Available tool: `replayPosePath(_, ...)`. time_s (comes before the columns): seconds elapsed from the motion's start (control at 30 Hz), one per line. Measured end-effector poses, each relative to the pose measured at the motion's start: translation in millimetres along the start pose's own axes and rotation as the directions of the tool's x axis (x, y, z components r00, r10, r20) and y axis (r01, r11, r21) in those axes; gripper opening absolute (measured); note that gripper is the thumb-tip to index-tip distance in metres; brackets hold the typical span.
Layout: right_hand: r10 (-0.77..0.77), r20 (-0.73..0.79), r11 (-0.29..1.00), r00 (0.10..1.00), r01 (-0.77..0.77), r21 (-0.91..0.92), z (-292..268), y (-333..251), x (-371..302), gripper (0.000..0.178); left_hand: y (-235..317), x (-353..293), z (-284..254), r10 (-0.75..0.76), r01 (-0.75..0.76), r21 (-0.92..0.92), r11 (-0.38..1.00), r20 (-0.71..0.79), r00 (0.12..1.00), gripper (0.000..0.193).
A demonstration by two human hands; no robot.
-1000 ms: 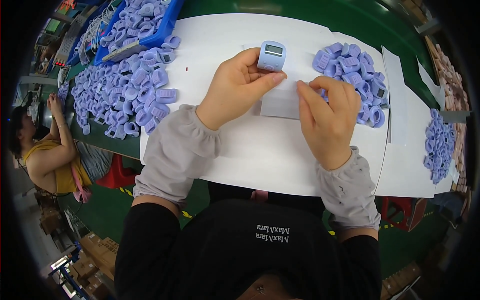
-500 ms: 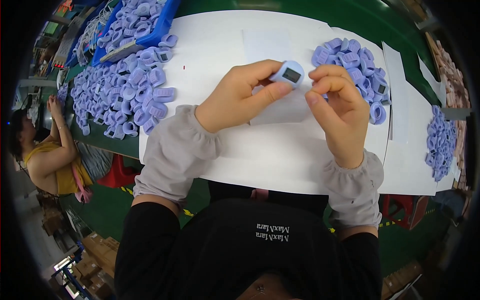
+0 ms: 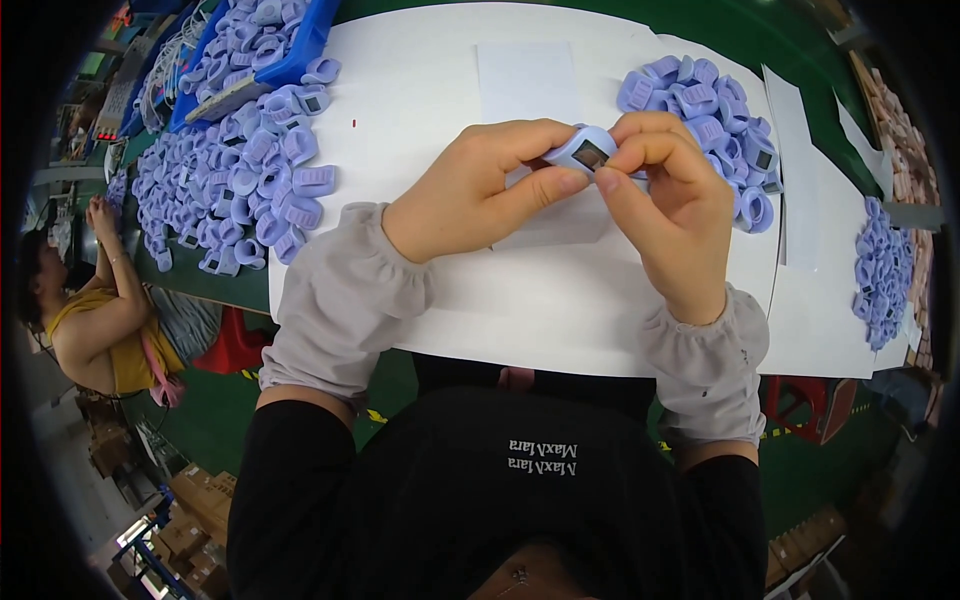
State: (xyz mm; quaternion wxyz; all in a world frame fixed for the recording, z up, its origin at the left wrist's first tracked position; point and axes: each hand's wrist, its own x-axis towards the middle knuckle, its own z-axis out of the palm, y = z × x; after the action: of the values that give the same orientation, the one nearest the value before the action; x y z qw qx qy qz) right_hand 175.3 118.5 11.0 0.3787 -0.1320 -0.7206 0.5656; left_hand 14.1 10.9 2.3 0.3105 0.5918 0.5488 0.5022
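A small lilac plastic device with a dark square screen (image 3: 585, 152) is pinched between both hands above the white table sheet (image 3: 420, 110). My left hand (image 3: 480, 190) grips it from the left with thumb and fingers. My right hand (image 3: 675, 205) holds its right side, thumb and forefinger on the face. Both wrists wear grey sleeve covers. A sheet of backing paper (image 3: 560, 225) lies under the hands, partly hidden.
A heap of the same lilac devices (image 3: 720, 115) lies right of my hands, a large heap (image 3: 235, 170) at the left and a smaller one (image 3: 880, 270) at far right. A blue tray (image 3: 265, 45) holds more. A white paper (image 3: 525, 80) lies ahead. Another person (image 3: 95, 300) sits at the left.
Both hands have lifted the lilac device off the table and drawn it closer, turning it. My right hand left the paper and took hold of the device.
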Motion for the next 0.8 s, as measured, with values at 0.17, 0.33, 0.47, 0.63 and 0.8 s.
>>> replayPosePath(0.17,0.002,0.003,0.999,1.0,-0.002,-0.047,0.6,-0.9,-0.1,0.011,-1.9,0.6,0.4,0.042,-0.042,0.012,0.999,0.004,0.999,0.023)
replayPosePath(0.33,0.004,-0.011,1.0,1.0,-0.004,-0.029,2.0,0.2,-0.1,0.011,-1.8,-0.1,1.1,0.021,-0.021,-0.008,1.0,0.002,1.0,0.024)
replayPosePath(0.47,-0.009,-0.012,0.999,1.0,0.008,-0.032,1.6,0.3,-0.2,0.011,-0.4,0.4,0.3,0.017,-0.017,0.019,1.0,0.007,1.0,0.024)
replayPosePath(0.63,0.014,0.065,0.997,0.998,-0.009,-0.075,-4.3,-2.6,-1.9,0.011,2.5,1.8,-0.1,-0.019,0.018,0.023,1.0,0.024,1.0,0.023)
replayPosePath(0.8,-0.006,0.064,0.993,0.998,0.013,-0.115,-3.0,-2.7,-2.5,0.012,2.2,0.9,1.0,0.031,-0.031,0.018,0.999,0.002,1.0,0.022)
